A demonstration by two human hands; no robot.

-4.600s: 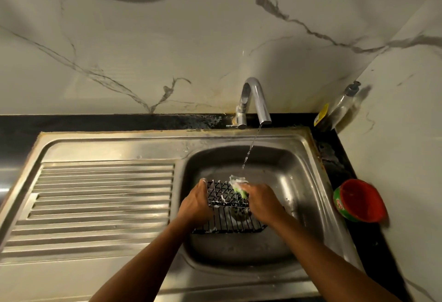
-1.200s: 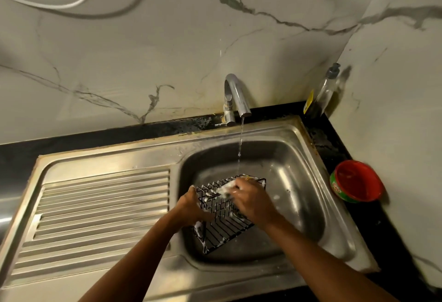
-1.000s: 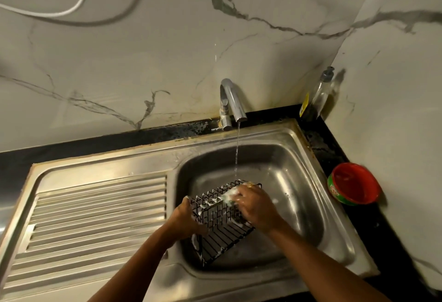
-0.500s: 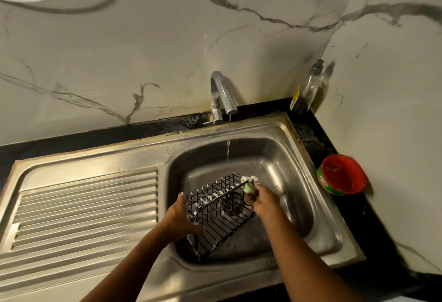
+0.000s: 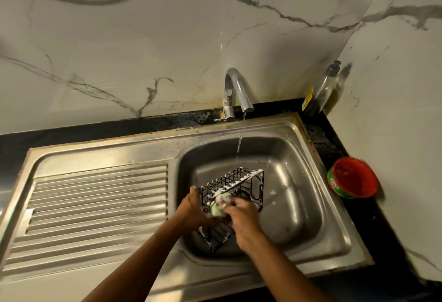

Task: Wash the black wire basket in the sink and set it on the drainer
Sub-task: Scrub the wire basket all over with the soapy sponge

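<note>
The black wire basket point(image 5: 239, 182), streaked with white suds, stands tilted on edge inside the steel sink bowl point(image 5: 299, 206). My left hand point(image 5: 193, 211) grips its near left side. My right hand point(image 5: 241, 218) holds a soapy green sponge point(image 5: 218, 207) and presses it against the basket's wires near the left hand. The ribbed drainer point(image 5: 95, 206) lies to the left of the bowl with nothing on it.
A chrome tap point(image 5: 235, 93) runs a thin stream of water into the bowl behind the basket. A soap dispenser bottle point(image 5: 321, 89) stands in the back right corner. A red tub point(image 5: 352, 177) sits on the black counter right of the sink.
My right hand has slid the sponge along the basket from its far right end toward the near left, beside my left hand. The basket stays tilted in the bowl.
</note>
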